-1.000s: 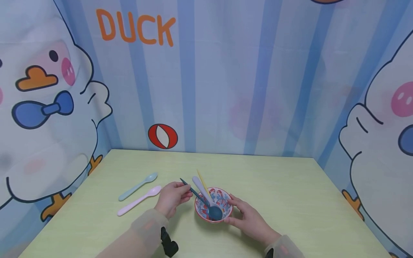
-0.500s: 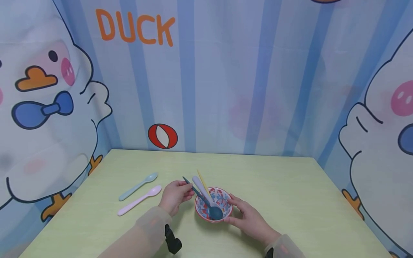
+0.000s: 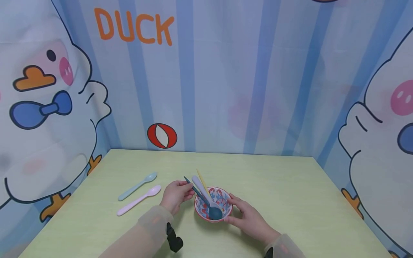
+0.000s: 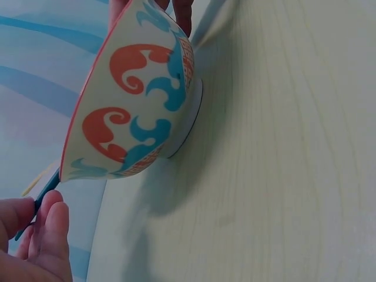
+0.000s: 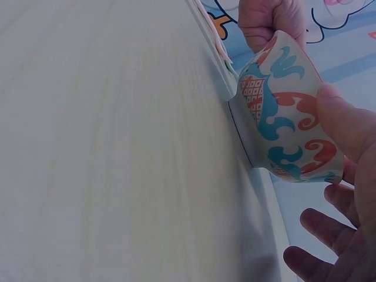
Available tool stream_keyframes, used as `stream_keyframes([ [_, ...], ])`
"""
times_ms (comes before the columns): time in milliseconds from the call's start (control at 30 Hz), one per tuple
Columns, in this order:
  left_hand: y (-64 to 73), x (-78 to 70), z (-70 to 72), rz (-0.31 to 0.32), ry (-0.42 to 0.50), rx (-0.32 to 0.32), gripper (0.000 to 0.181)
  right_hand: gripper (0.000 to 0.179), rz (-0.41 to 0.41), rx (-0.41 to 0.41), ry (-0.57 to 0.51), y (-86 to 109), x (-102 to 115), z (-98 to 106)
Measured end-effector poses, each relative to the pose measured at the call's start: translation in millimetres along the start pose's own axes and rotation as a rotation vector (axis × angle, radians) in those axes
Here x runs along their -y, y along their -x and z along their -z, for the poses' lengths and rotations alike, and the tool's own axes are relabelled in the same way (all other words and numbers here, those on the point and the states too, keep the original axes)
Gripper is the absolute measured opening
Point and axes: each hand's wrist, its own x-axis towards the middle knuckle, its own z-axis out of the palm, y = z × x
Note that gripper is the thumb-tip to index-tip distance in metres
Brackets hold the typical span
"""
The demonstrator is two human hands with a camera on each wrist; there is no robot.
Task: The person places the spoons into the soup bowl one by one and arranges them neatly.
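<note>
The left hand [image 3: 175,195] pinched the dark teal spoon [image 3: 215,213] near its handle's end, thumb and fingers together on it, likely because this left its head free to lie low inside the patterned bowl [image 3: 220,195]. The right hand's [image 3: 250,218] grip was clamped on the bowl's right rim, presumably to steady it. A lavender spoon [image 3: 198,183] and a yellow handle [image 3: 201,178] leaned out over the far rim, seemingly too long to lie within. Left of the hands, a light blue spoon [image 3: 137,187] and a pink spoon [image 3: 138,201] lay on the pale, wood-grained table [image 3: 274,190]. Behind hung a blue-striped curtain [image 3: 222,82] printed with ducks.
</note>
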Motion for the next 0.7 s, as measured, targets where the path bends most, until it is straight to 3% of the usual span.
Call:
stream_keyframes([
  [300,-0.6,2.4,1.4,0.006,-0.005,0.018,0.032,0.073,-0.002,0.001,-0.008,-0.2,-0.5,-0.1],
  [700,15.8,1.7,8.8,-0.005,0.009,0.059,0.037,0.073,0.002,-0.008,0.011,-0.2,-2.8,-1.3],
])
